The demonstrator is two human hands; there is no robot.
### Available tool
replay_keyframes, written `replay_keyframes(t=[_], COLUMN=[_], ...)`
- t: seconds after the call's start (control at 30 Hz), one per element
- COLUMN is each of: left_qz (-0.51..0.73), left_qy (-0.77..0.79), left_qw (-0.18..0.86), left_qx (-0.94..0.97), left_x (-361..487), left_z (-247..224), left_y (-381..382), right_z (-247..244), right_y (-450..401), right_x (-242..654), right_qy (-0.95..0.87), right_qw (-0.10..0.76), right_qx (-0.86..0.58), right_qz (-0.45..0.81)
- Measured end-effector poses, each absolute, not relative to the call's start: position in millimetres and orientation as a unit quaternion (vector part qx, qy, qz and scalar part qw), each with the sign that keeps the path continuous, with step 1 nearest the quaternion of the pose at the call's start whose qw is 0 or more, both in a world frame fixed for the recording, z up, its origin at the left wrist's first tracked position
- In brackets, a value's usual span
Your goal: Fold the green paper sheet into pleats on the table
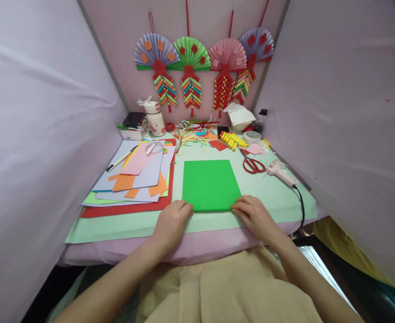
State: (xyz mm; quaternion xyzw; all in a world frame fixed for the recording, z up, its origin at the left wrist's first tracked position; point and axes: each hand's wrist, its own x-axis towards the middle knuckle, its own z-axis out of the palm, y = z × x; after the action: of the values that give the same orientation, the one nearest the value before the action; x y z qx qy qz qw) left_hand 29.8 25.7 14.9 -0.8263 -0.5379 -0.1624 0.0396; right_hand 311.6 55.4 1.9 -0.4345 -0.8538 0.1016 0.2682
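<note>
A bright green sheet of paper [211,184] lies flat on the pale green table covering, in front of me. At its near left corner, my left hand [173,222] pinches the edge between thumb and fingers. My right hand [253,215] pinches the near right corner the same way. The near edge between the two hands runs straight and looks slightly thick, perhaps folded; I cannot tell for sure. To the right of the sheet lie red-handled scissors [254,165] and a white glue gun [281,174] with a black cord.
Stacked coloured paper [143,195] fills the left side, with a pen [121,158] on top. Behind are paper scraps [197,134], yellow paper rolls [233,140], a tape roll [252,137] and a bottle [155,119]. Several paper fans [192,54] hang on the back wall.
</note>
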Motion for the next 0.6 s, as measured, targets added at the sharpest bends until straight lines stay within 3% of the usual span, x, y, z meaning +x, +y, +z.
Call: replay_keyframes(t=[0.3,0.6], left_qz=[-0.118,0.045], left_qy=[-0.574,-0.585], left_qw=[-0.146,-0.176], left_qx=[-0.797,-0.790], left_x=[30.4,27.5], left_z=[42.4,58.1], left_y=[52.1,82.8], right_z=[14.3,30.5], right_y=[70.0,85.3], right_x=[312.5,312.5], right_qy=[-0.828,-0.793], right_qw=[0.231,0.092], right_qx=[-0.481,-0.558], right_qz=[0.172,0.226])
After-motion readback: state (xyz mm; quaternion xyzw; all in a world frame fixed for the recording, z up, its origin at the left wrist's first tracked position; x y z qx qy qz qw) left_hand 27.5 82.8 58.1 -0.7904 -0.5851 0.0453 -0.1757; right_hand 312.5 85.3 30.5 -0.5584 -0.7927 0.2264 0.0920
